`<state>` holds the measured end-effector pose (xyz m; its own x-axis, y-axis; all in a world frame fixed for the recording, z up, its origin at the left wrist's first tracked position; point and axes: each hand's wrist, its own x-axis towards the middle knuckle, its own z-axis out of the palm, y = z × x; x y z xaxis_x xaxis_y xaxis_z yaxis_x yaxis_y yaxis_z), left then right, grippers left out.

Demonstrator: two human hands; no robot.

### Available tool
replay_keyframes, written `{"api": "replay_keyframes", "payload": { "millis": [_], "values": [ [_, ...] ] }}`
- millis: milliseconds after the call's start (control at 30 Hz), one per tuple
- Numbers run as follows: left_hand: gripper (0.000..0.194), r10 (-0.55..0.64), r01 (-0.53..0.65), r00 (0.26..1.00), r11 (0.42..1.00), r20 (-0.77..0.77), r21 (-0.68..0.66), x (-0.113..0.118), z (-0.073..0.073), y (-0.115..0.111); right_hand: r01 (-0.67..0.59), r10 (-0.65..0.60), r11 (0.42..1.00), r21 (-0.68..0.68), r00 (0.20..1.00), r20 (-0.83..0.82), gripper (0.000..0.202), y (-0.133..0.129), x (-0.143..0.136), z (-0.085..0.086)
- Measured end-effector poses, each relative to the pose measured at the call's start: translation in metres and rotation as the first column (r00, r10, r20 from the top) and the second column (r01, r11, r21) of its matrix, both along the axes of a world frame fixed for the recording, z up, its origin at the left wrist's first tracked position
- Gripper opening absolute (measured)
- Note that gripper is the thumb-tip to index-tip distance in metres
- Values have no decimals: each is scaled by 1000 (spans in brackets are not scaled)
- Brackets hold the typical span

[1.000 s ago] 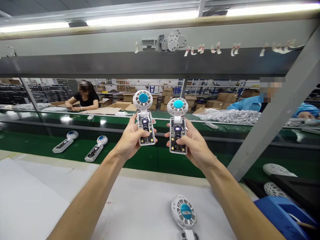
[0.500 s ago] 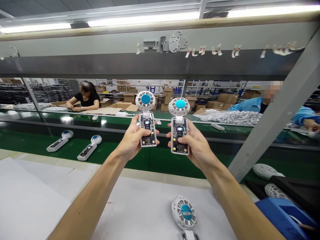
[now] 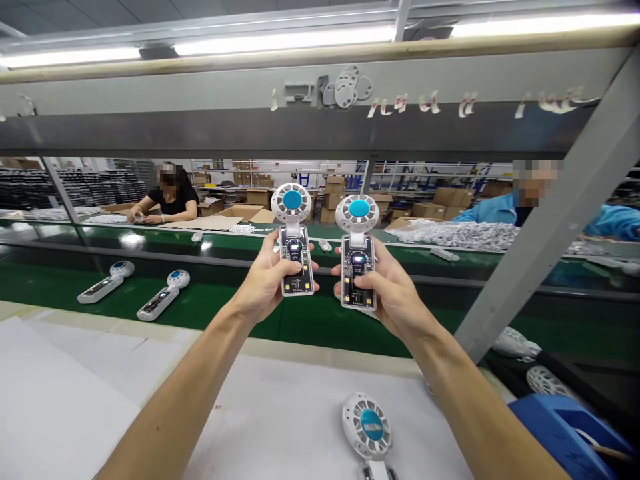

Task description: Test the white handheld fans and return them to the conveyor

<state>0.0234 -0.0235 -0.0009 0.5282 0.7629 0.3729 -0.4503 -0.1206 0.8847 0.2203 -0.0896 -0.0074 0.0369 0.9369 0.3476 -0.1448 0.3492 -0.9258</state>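
My left hand [image 3: 263, 283] grips a small handheld fan [image 3: 294, 241] upright, its white round head with a blue centre on top and its clear handle showing lit electronics. My right hand [image 3: 393, 293] holds a second, matching fan [image 3: 357, 252] upright beside it, thumb on the handle. Both are raised above the green conveyor belt [image 3: 310, 320]. A third fan [image 3: 369, 430] lies on the white table [image 3: 75, 400] below my arms.
Two more fans [image 3: 100, 283] [image 3: 161, 297] lie on the belt at left. A grey slanted post [image 3: 545, 233] stands at right, a blue bin [image 3: 565, 433] and white fan grilles [image 3: 547, 381] below it. Two other people work beyond the belt, among cardboard boxes.
The two fans on the belt have drifted left. A white part at right has also moved left along the belt. My hands hold the two fans nearly still.
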Motion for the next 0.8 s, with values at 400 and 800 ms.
{"api": "replay_keyframes", "payload": {
  "millis": [400,800],
  "values": [
    [70,14,-15,1000,1000,-4,-23,1,2,-3,31,-31,1000,0,999,28,71,-2,-1,2],
    [69,28,-29,999,999,-15,-43,4,5,-6,16,-16,1000,7,1000,2,73,-3,-3,2]
  ]
}}
